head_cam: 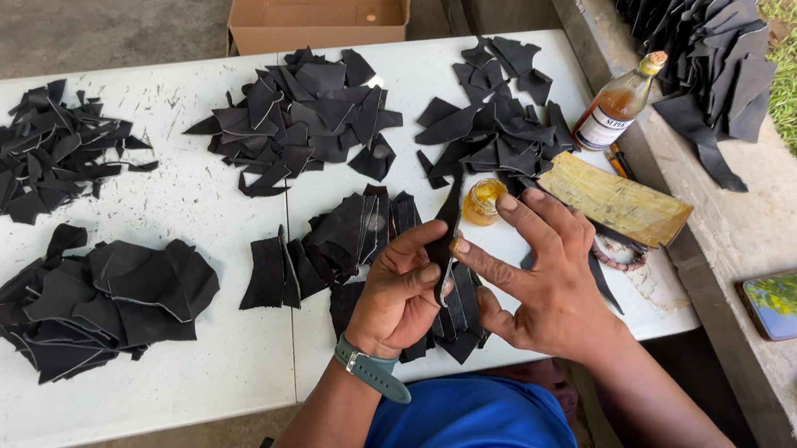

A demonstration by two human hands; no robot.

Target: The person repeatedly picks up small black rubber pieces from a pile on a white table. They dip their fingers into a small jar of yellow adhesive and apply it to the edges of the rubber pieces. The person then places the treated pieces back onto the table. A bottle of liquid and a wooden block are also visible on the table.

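Hands meet at six o'clock on the white bench (188, 361): your left hand (396, 297) pinches a narrow black leather strip (446, 239) upright, while your right hand (540, 278) lies open, its fingers (524, 217) spread against the strip's edge. Beneath them lies a small heap of black pieces (457, 321). At one o'clock a glass bottle (616, 106) of amber liquid, white label on its side, leans beside a flat yellowish board (615, 198); a small round jar (482, 201) sits just above your fingers. A brown cardboard box (319, 8) stands open at twelve o'clock.
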